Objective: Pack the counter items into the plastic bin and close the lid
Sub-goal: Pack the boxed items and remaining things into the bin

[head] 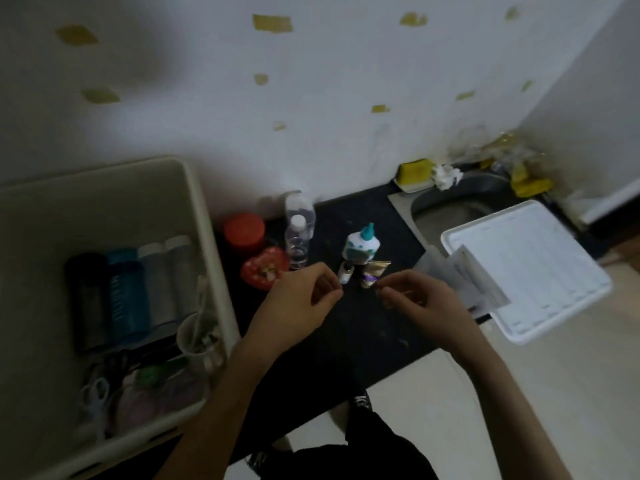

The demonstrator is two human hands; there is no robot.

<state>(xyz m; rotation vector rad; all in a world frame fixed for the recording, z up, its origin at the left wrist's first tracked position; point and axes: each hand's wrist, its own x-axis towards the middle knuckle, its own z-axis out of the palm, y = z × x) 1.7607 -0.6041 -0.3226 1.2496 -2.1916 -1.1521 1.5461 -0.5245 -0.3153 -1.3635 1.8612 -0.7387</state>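
Observation:
The cream plastic bin (204, 216) stands on the left and holds a black bottle (86, 299), a blue bottle (128, 296), two clear bottles, a cup and scissors. Its white lid (540, 268) lies on the right, over the sink. On the black counter (346, 334) stand a small white bottle (346, 273), a gold and purple tube (374, 273) and a white bottle with a teal cap (362, 245). My left hand (298, 303) hovers with loosely curled fingers just left of the small bottle. My right hand (419, 303) is curled loosely beside the tube. Neither holds anything.
A red-lidded jar (244, 230), a red apple-shaped item (265, 271) and clear plastic bottles (298, 237) stand between the bin and my left hand. Papers (467, 278) lie on the lid's near edge. A steel sink (450, 209), a yellow sponge (415, 169) and clutter fill the back right corner.

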